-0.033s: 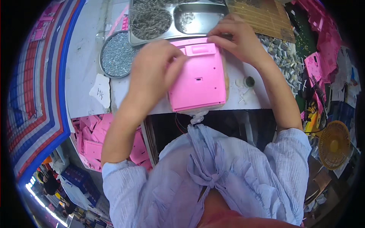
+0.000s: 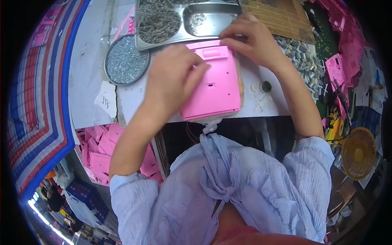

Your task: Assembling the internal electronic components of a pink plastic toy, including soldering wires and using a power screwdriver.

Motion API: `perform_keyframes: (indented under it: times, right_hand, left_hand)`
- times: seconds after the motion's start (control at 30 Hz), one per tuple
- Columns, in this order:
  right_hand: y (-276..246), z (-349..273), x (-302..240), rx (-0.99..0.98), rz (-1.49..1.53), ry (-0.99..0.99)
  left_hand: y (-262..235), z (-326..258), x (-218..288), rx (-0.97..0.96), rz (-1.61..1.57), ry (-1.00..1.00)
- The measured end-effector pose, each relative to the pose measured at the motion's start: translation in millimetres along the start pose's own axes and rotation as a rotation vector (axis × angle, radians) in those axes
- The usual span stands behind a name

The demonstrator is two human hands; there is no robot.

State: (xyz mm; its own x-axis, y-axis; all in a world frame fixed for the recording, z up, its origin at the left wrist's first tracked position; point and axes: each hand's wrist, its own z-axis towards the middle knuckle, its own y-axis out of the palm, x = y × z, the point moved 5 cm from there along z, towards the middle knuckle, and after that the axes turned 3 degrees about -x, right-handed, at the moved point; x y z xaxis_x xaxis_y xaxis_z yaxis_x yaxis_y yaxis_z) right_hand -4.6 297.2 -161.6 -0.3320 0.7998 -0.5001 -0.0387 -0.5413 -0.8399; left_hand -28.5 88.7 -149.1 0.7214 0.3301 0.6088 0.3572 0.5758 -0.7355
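Observation:
A pink plastic casing (image 2: pixel 214 92) lies flat at the table's front edge, on a pale padded support that shows along its right side. It has a raised rectangular part near its far end and small holes in its face. At the far right corner, my right hand (image 2: pixel 255 43) pinches the casing's edge between thumb and bent fingers. Over the casing's left side hovers my left hand (image 2: pixel 171 75), somewhat blurred. Its thumb and fingers are drawn together above the far half, and anything between them is hidden.
Beyond the casing stands a metal compartment tray (image 2: pixel 185 38) of small dark parts. A round dish (image 2: pixel 127 59) of silvery pieces sits left. Small metallic cylinders (image 2: pixel 300 61) are heaped right, near a small dark round cup (image 2: pixel 266 86). Pink parts (image 2: pixel 100 161) fill a space below left.
My left hand has shifted slightly right over the casing. My right hand keeps its place at the far corner. The whole view has slid a little.

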Motion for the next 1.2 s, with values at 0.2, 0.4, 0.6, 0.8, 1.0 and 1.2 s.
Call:
perform_keyframes:
  times: [0.2,0.4,0.6,0.8,1.0,1.2]
  right_hand:
    - [-13,-16,3,0.059,0.010,0.015]
    - [-22,-31,1,0.116,0.030,0.061]
    - [-30,-27,-3,0.133,0.007,0.085]
    - [-17,23,-40,0.109,0.042,-0.102]
    - [87,140,-110,-0.125,-0.247,-0.393]
    - [149,175,-124,-0.310,-0.533,-0.513]
  left_hand:
    - [46,2,28,0.076,0.150,0.240]
    - [54,0,35,-0.063,0.375,0.345]
    - [-9,-12,8,0.185,0.311,0.118]
    - [-67,-70,-126,-0.005,0.516,-0.527]
    - [-71,-80,-134,0.183,0.396,-0.523]
    - [-71,-84,-137,0.237,0.585,-0.416]
